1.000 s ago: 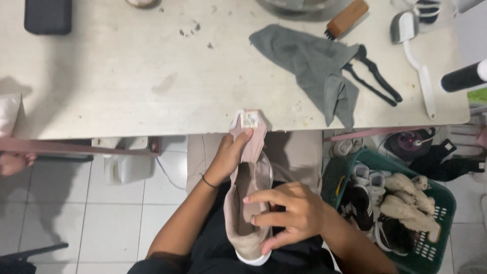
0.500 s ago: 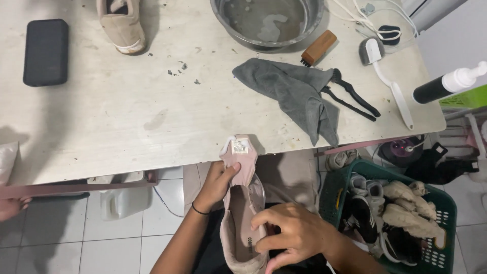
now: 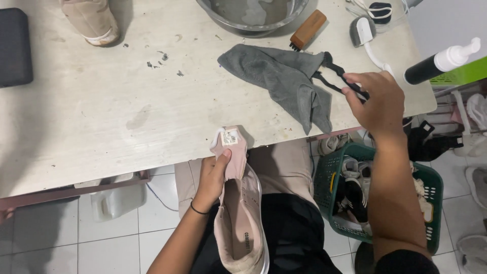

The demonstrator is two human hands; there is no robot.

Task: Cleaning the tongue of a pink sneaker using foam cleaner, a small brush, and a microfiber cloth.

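My left hand (image 3: 212, 175) grips the pulled-up tongue of a pale pink sneaker (image 3: 242, 223) that rests in my lap below the table's front edge. Over the table's right end, my right hand (image 3: 374, 101) has its fingers closed on a black shoelace (image 3: 332, 71). The lace lies beside a crumpled grey cloth (image 3: 284, 76) on the white table (image 3: 101, 106).
At the back stand a metal basin (image 3: 251, 12), a wooden brush (image 3: 308, 29), a white-handled brush (image 3: 366, 38) and a second beige shoe (image 3: 91, 20). A black pad (image 3: 14, 45) lies far left, a pump bottle (image 3: 439, 63) far right. A green basket (image 3: 324, 175) of shoes sits on the floor.
My right hand left the sneaker in my lap and rose to the table's right side, closing on the black lace. The view tilted up toward the table.
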